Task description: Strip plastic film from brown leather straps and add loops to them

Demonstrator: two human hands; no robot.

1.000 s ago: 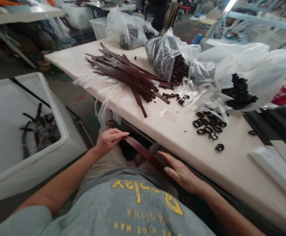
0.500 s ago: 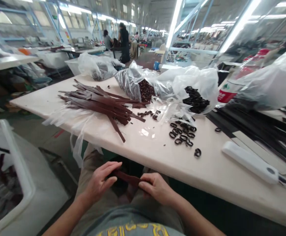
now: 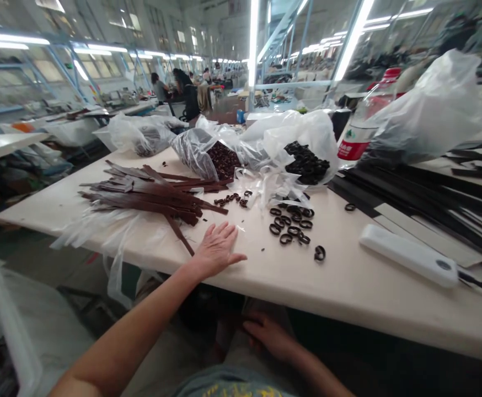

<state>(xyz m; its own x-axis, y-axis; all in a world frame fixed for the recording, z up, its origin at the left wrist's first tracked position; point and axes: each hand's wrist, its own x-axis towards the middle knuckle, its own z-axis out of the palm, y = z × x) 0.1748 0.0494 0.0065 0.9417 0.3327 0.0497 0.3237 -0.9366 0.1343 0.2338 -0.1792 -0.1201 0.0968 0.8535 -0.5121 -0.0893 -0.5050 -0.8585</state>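
Note:
My left hand point(image 3: 217, 249) is stretched over the front of the table with its fingers spread, palm down and holding nothing. It is close to a pile of brown leather-like strips point(image 3: 142, 190) and a few small brown loops point(image 3: 233, 198). Below the table edge, my right hand point(image 3: 268, 333) is closed near my lap. A dark brown strip point(image 3: 228, 325) shows dimly at its fingers, mostly lost in shadow. Several black loops point(image 3: 294, 229) lie on the tabletop to the right of my left hand.
Behind the strips stand clear plastic bags of brown loops point(image 3: 223, 160) and black loops point(image 3: 307, 162). A red-labelled bottle point(image 3: 354, 140), black strips point(image 3: 410, 187) and a white corded device point(image 3: 408, 255) are on the right. A white bin point(image 3: 9, 314) stands lower left.
My left hand has let go of the brown strip and moved up and forward onto the table, opening. My right hand stays low by my lap. The view has shifted.

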